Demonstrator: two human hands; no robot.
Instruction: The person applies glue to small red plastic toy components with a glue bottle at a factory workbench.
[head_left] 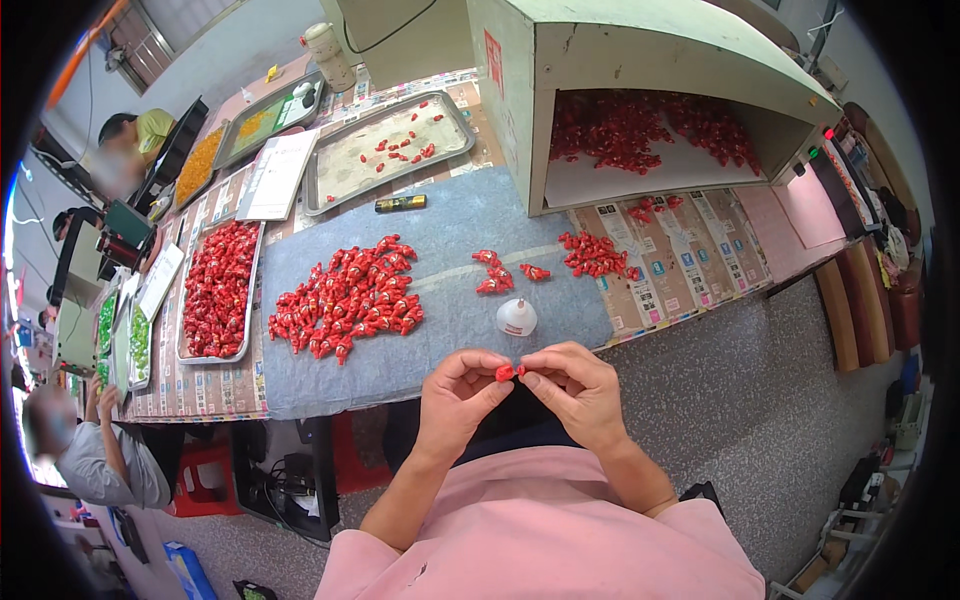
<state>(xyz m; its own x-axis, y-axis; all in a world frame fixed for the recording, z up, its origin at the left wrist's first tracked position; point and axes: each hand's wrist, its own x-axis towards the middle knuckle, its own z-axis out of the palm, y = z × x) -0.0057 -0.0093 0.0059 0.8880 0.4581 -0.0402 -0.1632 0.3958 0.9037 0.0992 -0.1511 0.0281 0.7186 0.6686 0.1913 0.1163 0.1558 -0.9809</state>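
Note:
Just past the table's near edge, my left hand (pixel 459 398) pinches a small red plastic-looking piece (pixel 504 373) between thumb and fingers. My right hand (pixel 582 392) is closed at its other side, with a smaller red bit (pixel 520 370) at its fingertips; whether the two are joined I cannot tell. Beyond them a white cone-shaped squeeze bottle (pixel 516 318) stands on the blue cloth (pixel 450 350). Several loose red pieces (pixel 492 284) lie behind the bottle. A large heap of red figures (pixel 350 298) spreads to the left, and a smaller red pile (pixel 596 255) lies to the right.
A tray full of red pieces (pixel 223 290) stands at the left. A shallow metal tray (pixel 345 150) with scattered red pieces lies farther back, near a black and gold cylinder (pixel 400 203). A pale open-fronted box (pixel 520 130) holds more red pieces. Other people sit at far left.

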